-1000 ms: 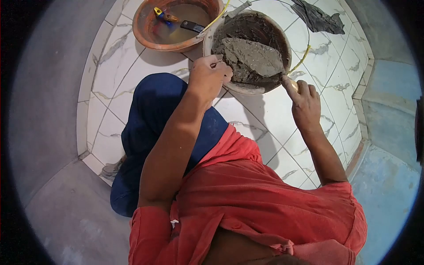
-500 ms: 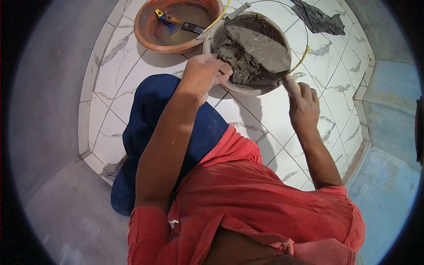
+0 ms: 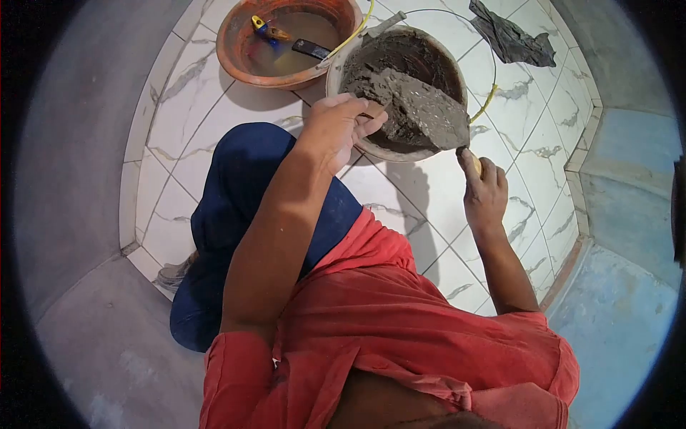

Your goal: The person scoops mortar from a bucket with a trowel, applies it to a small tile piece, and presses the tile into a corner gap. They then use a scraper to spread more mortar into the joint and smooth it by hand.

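Right fingers (image 3: 469,163) gripping trowel (image 3: 450,129), left fingers (image 3: 369,126) pinching flat piece (image 3: 374,109), veined tiles (image 3: 450,189), bluish walls (image 3: 629,143)

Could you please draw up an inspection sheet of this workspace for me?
Surface: white veined floor tiles.
Job's things: bucket holding wet grey mix; more mix heaped on a tool with a pale handle.
Clutter: orange basin of murky water with two handled tools, one yellow and blue, one black; crumpled dark sheet.
Hands: left pinches a small flat piece; right grips the pale handle.
Cables: nothing seen; the yellow-sleeved wire appears to be the bucket's handle.
Surroundings: grey wall, bluish wall.
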{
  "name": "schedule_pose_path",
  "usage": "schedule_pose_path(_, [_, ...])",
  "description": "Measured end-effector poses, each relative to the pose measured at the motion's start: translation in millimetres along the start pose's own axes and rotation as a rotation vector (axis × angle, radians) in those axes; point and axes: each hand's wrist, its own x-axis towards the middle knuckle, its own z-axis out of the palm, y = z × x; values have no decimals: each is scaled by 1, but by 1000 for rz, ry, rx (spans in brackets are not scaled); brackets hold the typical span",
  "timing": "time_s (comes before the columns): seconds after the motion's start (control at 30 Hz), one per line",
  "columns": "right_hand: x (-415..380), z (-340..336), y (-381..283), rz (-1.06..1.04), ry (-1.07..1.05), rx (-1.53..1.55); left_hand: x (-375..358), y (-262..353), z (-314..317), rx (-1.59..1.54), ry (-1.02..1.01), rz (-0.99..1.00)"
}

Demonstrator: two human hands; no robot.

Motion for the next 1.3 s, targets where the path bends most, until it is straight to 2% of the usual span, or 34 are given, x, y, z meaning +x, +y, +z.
schedule_pose_path(0.2, [-4, -5, 6, 91, 51, 59, 7, 3, -7, 127, 48, 31])
schedule_pose_path(0.3, [17, -4, -7, 66, 105, 125, 0, 3, 2, 244, 25, 15])
schedule_pose_path(0.4, [29, 1, -16, 35, 69, 112, -1, -2, 4, 325, -7, 26])
schedule_pose_path(0.43, [30, 3, -17, 26, 42, 106, -2, -1, 2, 325, 0, 32])
schedule_pose_path(0.5, [25, 6, -14, 12, 65, 118, -3, 1, -2, 127, 2, 54])
schedule_pose_path(0.63, [1, 9, -2, 51, 128, 157, 1, 10, -7, 141, 9, 75])
schedule_pose_path(0.7, [-7, 5, 2, 70, 102, 115, 6, 13, -12, 261, 8, 99])
schedule_pose_path(0.73, [-10, 1, 2, 118, 92, 165, 4, 16, -10, 262, 5, 92])
schedule_pose_path(0.8, [-9, -8, 0, 202, 83, 327, 0, 25, -4, 484, 16, 77])
schedule_pose_path(0.87, [2, -18, -3, 204, 57, 338, -5, 21, 0, 488, 30, 71])
schedule_pose_path(1.07, [30, -42, -20, 64, -18, 254, 0, 2, -6, 404, 54, 112])
schedule_pose_path(1.3, [29, -37, -26, -32, -98, 109, 8, -13, -8, 357, 112, 133])
